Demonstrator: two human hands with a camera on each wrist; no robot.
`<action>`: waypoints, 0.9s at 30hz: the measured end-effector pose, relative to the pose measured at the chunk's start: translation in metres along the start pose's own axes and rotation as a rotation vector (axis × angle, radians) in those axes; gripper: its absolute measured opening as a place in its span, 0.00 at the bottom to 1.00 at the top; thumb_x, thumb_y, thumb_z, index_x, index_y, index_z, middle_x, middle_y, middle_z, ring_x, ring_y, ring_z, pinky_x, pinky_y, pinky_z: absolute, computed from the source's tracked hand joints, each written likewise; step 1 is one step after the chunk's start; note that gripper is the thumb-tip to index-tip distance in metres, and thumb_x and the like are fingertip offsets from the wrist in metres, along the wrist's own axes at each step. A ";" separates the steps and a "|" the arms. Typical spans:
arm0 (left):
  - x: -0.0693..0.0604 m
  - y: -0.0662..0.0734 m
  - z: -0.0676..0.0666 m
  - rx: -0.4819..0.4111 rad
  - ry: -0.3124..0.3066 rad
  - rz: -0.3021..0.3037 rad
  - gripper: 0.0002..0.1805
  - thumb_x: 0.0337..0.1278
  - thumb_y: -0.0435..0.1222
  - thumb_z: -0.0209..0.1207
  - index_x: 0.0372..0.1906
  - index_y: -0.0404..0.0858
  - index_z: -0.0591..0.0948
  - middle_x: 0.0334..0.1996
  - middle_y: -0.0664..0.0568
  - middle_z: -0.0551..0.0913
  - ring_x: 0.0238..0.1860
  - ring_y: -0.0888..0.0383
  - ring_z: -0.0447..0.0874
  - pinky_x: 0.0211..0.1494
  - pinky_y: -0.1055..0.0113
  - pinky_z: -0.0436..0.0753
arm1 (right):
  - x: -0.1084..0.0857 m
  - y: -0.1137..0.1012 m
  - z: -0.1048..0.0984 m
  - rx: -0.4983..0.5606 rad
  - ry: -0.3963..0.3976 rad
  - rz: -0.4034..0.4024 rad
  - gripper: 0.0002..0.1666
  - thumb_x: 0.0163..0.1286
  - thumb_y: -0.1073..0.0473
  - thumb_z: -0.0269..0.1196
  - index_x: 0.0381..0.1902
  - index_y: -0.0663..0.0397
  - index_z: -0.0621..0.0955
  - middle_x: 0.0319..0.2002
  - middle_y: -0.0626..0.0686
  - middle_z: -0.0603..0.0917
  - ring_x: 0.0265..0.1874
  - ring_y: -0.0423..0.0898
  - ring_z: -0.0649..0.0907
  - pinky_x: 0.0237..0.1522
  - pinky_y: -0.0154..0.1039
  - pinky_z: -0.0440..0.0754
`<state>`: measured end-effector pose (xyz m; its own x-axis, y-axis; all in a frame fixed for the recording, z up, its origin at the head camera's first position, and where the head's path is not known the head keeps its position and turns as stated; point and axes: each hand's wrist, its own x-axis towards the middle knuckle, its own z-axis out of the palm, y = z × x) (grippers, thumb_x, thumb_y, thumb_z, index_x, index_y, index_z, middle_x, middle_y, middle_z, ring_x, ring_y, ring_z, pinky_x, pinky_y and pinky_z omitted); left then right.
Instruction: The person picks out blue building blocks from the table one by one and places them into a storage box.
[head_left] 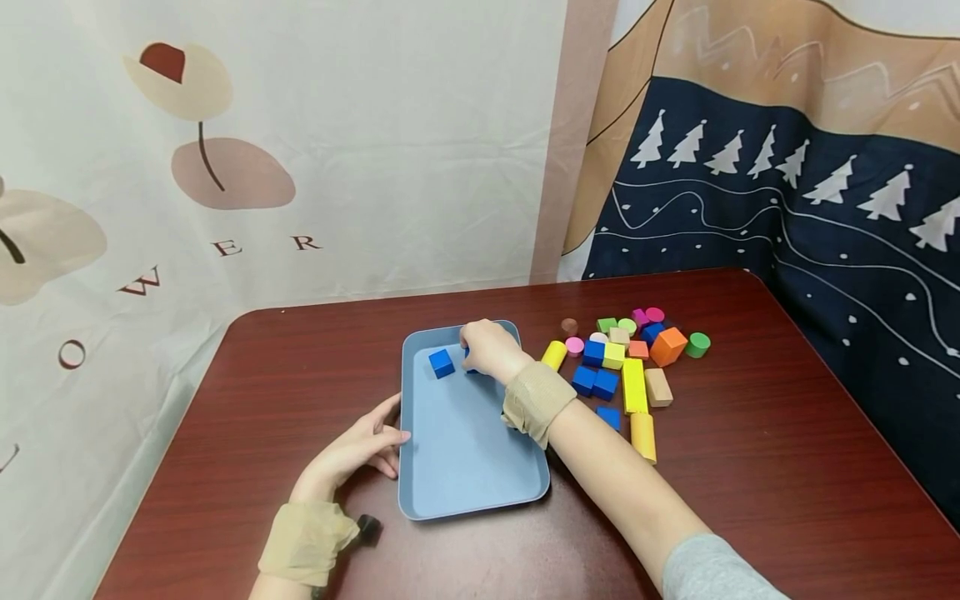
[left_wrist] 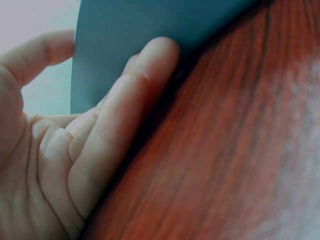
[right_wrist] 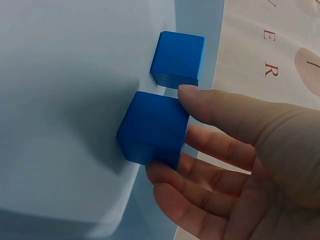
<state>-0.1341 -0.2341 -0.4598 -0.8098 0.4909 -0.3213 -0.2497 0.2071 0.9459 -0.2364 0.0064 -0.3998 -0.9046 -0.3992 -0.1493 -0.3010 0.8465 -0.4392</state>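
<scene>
A blue-grey tray (head_left: 472,450) lies on the table. My right hand (head_left: 495,354) is over its far end; in the right wrist view this hand (right_wrist: 230,150) pinches a blue cube (right_wrist: 155,127) between thumb and fingers. Beside it on the tray sits another blue cube (right_wrist: 179,57), seen in the head view as the blue cube (head_left: 442,363) to the left. At the tray's left edge, my left hand (head_left: 363,442) touches the rim with its thumb. In the left wrist view the left hand (left_wrist: 90,135) has its fingers extended against the tray's side (left_wrist: 120,45).
Right of the tray lie several loose blocks: a yellow bar (head_left: 633,386), an orange cube (head_left: 668,346), a green cylinder (head_left: 697,344), a yellow cylinder (head_left: 642,437) and blue cubes (head_left: 605,384). Behind the table (head_left: 315,350) hang a pale curtain (head_left: 390,150) and a dark one with trees.
</scene>
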 end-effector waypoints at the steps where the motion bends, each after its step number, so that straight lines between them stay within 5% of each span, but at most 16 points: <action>1: 0.000 0.000 0.000 -0.002 -0.003 0.003 0.44 0.65 0.34 0.57 0.76 0.38 0.42 0.30 0.38 0.82 0.19 0.54 0.81 0.26 0.62 0.84 | 0.000 0.000 0.000 -0.004 -0.001 -0.003 0.16 0.59 0.61 0.70 0.44 0.59 0.82 0.40 0.53 0.82 0.32 0.45 0.78 0.37 0.36 0.81; 12: 0.000 0.001 -0.001 0.005 -0.004 0.002 0.44 0.65 0.34 0.57 0.76 0.37 0.42 0.30 0.37 0.82 0.19 0.53 0.82 0.26 0.61 0.85 | -0.003 0.000 -0.010 0.009 0.023 -0.013 0.24 0.59 0.56 0.71 0.52 0.59 0.81 0.46 0.54 0.83 0.36 0.46 0.79 0.45 0.40 0.81; 27: -0.001 0.000 -0.001 0.008 -0.006 0.004 0.46 0.65 0.36 0.58 0.76 0.37 0.41 0.32 0.37 0.82 0.20 0.53 0.82 0.27 0.61 0.85 | -0.020 -0.003 -0.042 0.035 0.101 -0.034 0.24 0.58 0.56 0.71 0.52 0.57 0.80 0.48 0.56 0.82 0.43 0.49 0.79 0.49 0.43 0.81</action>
<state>-0.1337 -0.2354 -0.4597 -0.8073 0.4970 -0.3182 -0.2425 0.2122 0.9467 -0.2298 0.0265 -0.3587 -0.9204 -0.3884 -0.0449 -0.3228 0.8197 -0.4731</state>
